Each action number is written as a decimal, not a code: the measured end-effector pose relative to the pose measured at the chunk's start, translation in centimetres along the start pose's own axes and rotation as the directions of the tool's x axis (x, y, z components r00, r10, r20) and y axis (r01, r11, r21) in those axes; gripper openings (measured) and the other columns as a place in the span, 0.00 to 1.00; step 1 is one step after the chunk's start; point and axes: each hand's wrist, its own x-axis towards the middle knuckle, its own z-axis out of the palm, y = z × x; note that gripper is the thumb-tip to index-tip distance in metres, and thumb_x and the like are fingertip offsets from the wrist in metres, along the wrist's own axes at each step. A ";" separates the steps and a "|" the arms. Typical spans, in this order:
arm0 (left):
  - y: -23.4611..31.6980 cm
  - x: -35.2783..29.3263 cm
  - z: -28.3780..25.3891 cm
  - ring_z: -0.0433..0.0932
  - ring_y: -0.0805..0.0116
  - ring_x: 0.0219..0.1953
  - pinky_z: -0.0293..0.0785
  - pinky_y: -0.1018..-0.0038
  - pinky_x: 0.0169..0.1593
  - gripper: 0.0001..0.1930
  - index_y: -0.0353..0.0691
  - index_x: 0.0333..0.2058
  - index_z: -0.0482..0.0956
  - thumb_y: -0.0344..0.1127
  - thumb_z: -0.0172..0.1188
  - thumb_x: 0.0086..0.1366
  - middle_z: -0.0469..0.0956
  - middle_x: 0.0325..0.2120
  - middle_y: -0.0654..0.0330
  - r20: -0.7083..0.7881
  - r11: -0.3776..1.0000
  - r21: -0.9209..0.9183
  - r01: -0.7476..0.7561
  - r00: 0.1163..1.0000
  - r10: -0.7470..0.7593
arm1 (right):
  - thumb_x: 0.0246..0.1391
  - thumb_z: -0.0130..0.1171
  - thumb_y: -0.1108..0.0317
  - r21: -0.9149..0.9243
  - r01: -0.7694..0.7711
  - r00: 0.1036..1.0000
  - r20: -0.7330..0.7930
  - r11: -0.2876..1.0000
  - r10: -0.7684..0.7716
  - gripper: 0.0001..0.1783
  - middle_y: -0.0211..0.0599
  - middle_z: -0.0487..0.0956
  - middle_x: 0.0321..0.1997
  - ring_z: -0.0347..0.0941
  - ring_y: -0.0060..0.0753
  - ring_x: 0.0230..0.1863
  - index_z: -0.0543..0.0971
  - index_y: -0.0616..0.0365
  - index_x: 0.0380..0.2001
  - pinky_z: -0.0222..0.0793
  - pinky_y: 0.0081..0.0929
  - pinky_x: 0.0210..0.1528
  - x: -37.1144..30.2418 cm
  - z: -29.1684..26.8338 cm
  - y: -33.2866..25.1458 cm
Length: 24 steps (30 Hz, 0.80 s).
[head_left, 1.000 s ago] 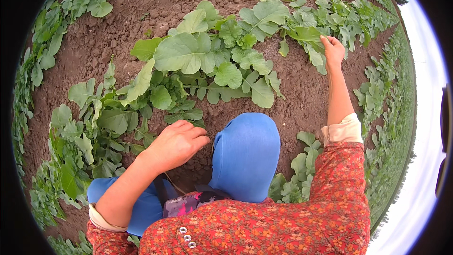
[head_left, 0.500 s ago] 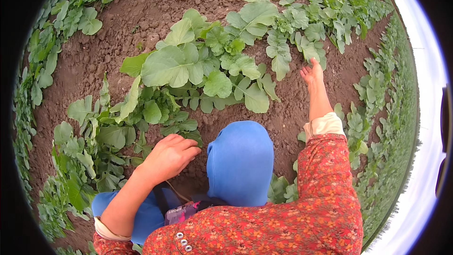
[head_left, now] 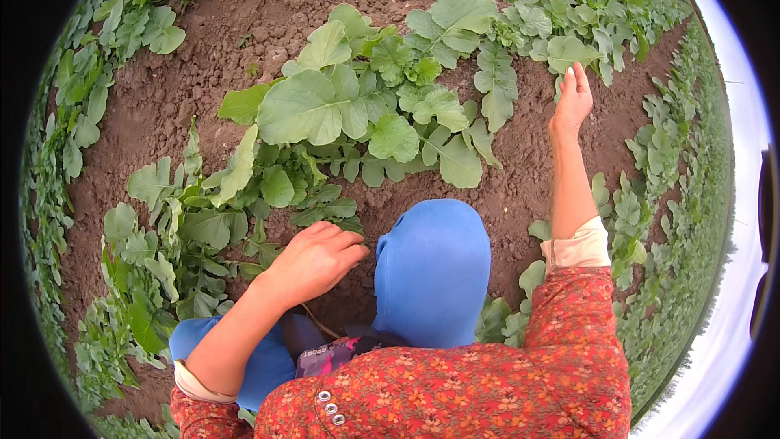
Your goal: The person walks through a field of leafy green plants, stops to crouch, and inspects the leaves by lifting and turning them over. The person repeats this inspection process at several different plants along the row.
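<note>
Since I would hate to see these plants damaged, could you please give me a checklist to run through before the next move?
1. Right hand open: ok, its fingers are extended.
2. Right fingertips clear of the pale leaf: cannot tell; they overlap its lower edge in this view.
3. Left hand empty: cannot tell; its palm is hidden.
4. Right cuff and left cuff back from the hands: ok, both sit up the forearms.
5. Blue-clad knee clear of the large broad leaf: ok, they are apart.
6. Feet off the plants: cannot tell; they are out of sight.
</note>
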 end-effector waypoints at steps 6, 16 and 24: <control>-0.4 -1.3 -0.1 0.78 0.61 0.41 0.73 0.66 0.49 0.11 0.42 0.40 0.80 0.32 0.61 0.56 0.79 0.41 0.61 -0.027 0.999 -0.006 0.042 0.999 -0.043 | 0.62 0.57 0.71 -0.043 -0.035 0.995 0.095 0.998 0.039 0.29 0.37 0.76 0.51 0.71 0.24 0.49 0.65 0.68 0.65 0.65 0.22 0.54 -0.4 0.7 0.2; -0.1 -1.1 -0.4 0.79 0.60 0.40 0.71 0.62 0.44 0.07 0.44 0.30 0.80 0.39 0.59 0.57 0.80 0.32 0.61 -0.114 0.987 0.161 -0.003 0.993 0.022 | 0.67 0.48 0.67 -0.391 0.324 0.928 0.311 0.861 -0.207 0.21 0.44 0.73 0.62 0.72 0.39 0.59 0.72 0.58 0.61 0.67 0.34 0.59 -5.1 -0.9 0.4; 1.5 -8.1 -12.6 0.78 0.63 0.35 0.71 0.66 0.41 0.04 0.44 0.27 0.76 0.36 0.59 0.54 0.77 0.27 0.64 -0.605 0.936 0.310 0.166 0.794 0.060 | 0.69 0.41 0.75 0.137 0.503 0.484 0.773 0.853 -0.410 0.19 0.40 0.70 0.65 0.65 0.34 0.65 0.71 0.65 0.59 0.56 0.31 0.68 -17.3 13.4 -16.3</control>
